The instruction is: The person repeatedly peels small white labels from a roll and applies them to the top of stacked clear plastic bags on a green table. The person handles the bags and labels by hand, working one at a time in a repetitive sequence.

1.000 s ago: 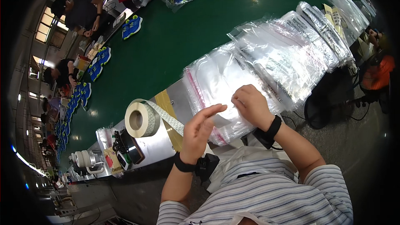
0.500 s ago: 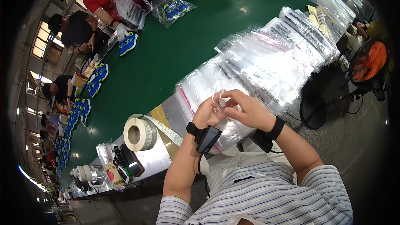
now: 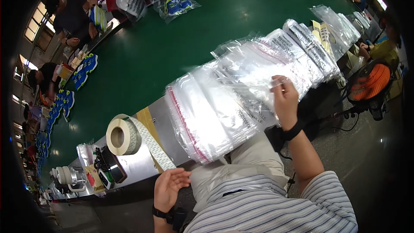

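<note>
Its fingers bent above the clear plastic bags [image 3: 215, 103], a person's right hand [image 3: 286, 99] may or may not be pinching film, which cannot be told, while the left hand [image 3: 169, 187], loosely open and empty, hangs near the loose end of a label strip [image 3: 151, 144]; half a second earlier the two met over the pile. The overlapping bags lie across a metal ledge [image 3: 163, 114] and a green tabletop [image 3: 181, 47], their row's long axis running from lower left to upper right, the red-striped edge [image 3: 185, 123] facing left toward a label roll [image 3: 117, 138].
</note>
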`<state>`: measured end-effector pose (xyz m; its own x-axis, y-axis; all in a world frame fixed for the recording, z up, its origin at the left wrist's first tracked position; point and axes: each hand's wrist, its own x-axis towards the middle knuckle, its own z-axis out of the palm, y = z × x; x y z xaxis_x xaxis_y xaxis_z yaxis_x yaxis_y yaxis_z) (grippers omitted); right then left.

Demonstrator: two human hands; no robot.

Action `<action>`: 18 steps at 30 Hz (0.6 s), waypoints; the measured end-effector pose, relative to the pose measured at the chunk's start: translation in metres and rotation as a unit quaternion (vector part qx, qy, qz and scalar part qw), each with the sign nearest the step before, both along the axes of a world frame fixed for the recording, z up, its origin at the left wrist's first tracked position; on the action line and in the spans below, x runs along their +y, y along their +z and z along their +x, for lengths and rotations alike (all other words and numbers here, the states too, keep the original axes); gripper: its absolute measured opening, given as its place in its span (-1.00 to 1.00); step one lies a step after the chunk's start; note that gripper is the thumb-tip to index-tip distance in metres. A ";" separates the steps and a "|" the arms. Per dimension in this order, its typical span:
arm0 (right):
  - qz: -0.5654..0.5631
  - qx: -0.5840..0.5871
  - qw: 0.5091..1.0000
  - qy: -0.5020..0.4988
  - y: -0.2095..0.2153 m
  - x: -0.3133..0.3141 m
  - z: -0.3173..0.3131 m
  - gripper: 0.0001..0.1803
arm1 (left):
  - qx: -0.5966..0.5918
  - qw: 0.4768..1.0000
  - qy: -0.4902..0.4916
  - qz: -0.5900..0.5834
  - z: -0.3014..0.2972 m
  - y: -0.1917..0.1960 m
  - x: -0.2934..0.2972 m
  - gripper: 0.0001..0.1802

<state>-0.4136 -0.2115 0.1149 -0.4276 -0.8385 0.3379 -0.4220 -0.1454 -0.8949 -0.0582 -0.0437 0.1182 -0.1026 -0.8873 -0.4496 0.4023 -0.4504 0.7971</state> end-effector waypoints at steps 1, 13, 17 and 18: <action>0.026 0.139 0.988 -0.057 -0.004 -0.002 -0.031 -0.88 | -0.060 0.996 0.054 0.029 0.005 -0.008 0.016 -0.59; 0.152 0.557 0.804 0.144 -0.030 0.001 -0.002 -0.29 | -0.258 0.950 0.169 0.051 0.046 -0.096 0.047 -0.68; 0.262 0.525 0.809 0.017 -0.042 -0.003 -0.039 -0.32 | -0.275 0.961 0.007 -0.020 0.028 -0.093 0.048 -0.73; 0.198 0.522 0.829 0.029 -0.040 -0.002 -0.032 -0.37 | -0.312 0.948 -0.063 -0.020 0.026 -0.083 0.047 -0.72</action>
<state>-0.4457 -0.2135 0.0744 -0.0301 -0.9810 0.1915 -0.9993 0.0252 -0.0283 -0.0321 0.0031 0.0353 0.0653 -0.9030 -0.4247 -0.2082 -0.4286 0.8792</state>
